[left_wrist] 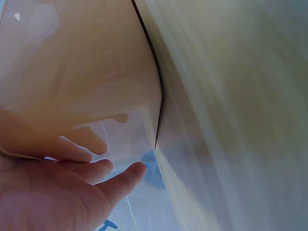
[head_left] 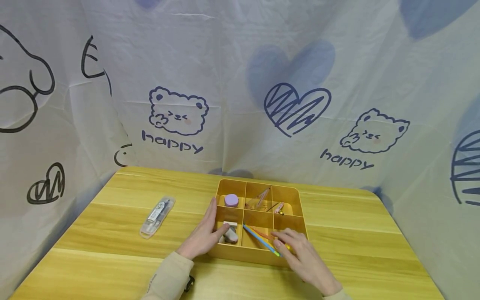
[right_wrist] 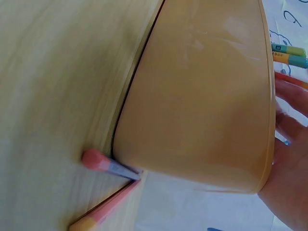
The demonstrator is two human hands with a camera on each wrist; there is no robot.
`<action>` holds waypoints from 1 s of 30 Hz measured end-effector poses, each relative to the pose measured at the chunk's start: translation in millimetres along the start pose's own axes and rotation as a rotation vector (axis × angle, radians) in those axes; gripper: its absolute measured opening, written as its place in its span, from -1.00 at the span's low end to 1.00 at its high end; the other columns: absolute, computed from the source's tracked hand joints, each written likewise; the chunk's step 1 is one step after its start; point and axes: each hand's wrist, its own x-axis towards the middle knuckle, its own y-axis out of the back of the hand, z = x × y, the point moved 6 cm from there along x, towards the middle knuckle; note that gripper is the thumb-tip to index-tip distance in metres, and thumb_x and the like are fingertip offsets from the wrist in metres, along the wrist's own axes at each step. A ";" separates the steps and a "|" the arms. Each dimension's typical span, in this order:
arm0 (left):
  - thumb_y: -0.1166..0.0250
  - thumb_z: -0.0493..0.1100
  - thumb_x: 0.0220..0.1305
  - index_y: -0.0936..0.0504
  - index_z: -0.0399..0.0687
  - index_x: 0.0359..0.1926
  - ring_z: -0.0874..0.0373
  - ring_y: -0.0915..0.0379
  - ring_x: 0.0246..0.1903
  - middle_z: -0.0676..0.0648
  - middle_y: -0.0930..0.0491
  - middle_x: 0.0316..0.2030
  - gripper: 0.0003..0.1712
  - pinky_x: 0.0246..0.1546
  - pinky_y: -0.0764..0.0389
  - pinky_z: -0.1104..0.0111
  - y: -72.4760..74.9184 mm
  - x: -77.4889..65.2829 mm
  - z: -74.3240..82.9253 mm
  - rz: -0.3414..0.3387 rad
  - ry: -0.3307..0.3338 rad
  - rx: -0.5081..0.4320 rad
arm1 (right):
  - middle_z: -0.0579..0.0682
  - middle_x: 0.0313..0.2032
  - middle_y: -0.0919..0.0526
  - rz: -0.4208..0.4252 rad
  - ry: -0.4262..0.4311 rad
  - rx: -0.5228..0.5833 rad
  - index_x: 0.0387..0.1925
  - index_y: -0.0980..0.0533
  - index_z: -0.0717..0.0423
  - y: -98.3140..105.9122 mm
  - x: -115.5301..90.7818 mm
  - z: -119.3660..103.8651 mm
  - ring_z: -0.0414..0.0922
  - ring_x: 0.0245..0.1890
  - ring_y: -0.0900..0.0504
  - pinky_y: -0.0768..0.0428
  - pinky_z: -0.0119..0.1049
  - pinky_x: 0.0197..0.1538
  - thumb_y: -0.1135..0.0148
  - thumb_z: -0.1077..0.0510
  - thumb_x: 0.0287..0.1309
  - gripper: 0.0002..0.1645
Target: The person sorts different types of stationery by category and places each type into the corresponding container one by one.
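A yellow-orange divided storage box (head_left: 247, 256) stands on the table. My left hand (head_left: 202, 233) rests along its left wall, fingers straight outside, thumb reaching over the rim above grey and white items (head_left: 231, 234) that look like erasers. My right hand (head_left: 301, 258) reaches over the front rim at the right, fingers bent into the box. Beside these fingers is an orange-red pencil (head_left: 261, 233); whether they pinch it is hidden. A blue pencil (head_left: 258, 238) leans over the front wall. In the right wrist view, pencil ends (right_wrist: 290, 58) stick out past the rim.
Back compartments hold a purple round-cornered item (head_left: 231, 200), a clear set square (head_left: 262, 198) and a small pink item (head_left: 279, 208). A clear case (head_left: 157, 217) lies on the table to the left. Near the box, a pink-ended stick (right_wrist: 96, 160) and a pink pencil-like piece (right_wrist: 106, 207) show.
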 end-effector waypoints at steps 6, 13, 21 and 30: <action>-0.09 0.02 0.53 0.36 -0.23 0.59 -0.18 0.29 0.60 -0.27 0.36 0.62 -0.01 0.59 0.08 -0.05 -0.8 0.3 -0.9 -0.006 0.005 0.001 | -0.09 -0.23 -0.71 0.152 0.029 0.145 0.01 -0.66 0.19 18.6 -2.0 11.4 -0.34 -0.19 -0.56 -0.60 -0.33 -0.12 -0.07 0.36 0.35 -0.68; -0.10 0.01 0.53 0.35 -0.24 0.59 -0.19 0.28 0.60 -0.28 0.35 0.61 -0.01 0.59 0.07 -0.06 -0.4 0.4 -0.2 -0.004 0.001 0.002 | -0.23 -0.40 -0.64 0.351 -0.132 0.224 -0.15 -0.68 0.28 44.3 -8.8 48.4 -0.35 -0.41 -0.55 -0.58 -0.48 -0.33 -0.06 0.45 0.34 -0.73; -0.10 -0.01 0.53 0.35 -0.24 0.60 -0.19 0.28 0.60 -0.28 0.35 0.61 -0.02 0.58 0.07 -0.07 -0.1 0.2 0.2 -0.003 0.004 -0.001 | 0.05 -0.47 -0.63 -0.011 -0.556 0.193 -0.01 -0.58 0.34 33.1 -20.9 92.0 -0.30 -0.60 -0.48 -0.45 -0.43 -0.55 -0.13 0.23 0.40 -0.73; -0.11 -0.01 0.52 0.35 -0.25 0.59 -0.19 0.28 0.60 -0.29 0.35 0.61 -0.01 0.59 0.07 -0.06 -0.7 0.3 -0.2 -0.001 -0.004 0.004 | 0.07 -0.45 -0.59 -0.243 -0.685 0.262 0.02 -0.46 0.44 7.3 -30.3 104.1 -0.12 -0.57 -0.57 -0.60 -0.31 -0.52 -0.10 0.32 0.30 -0.69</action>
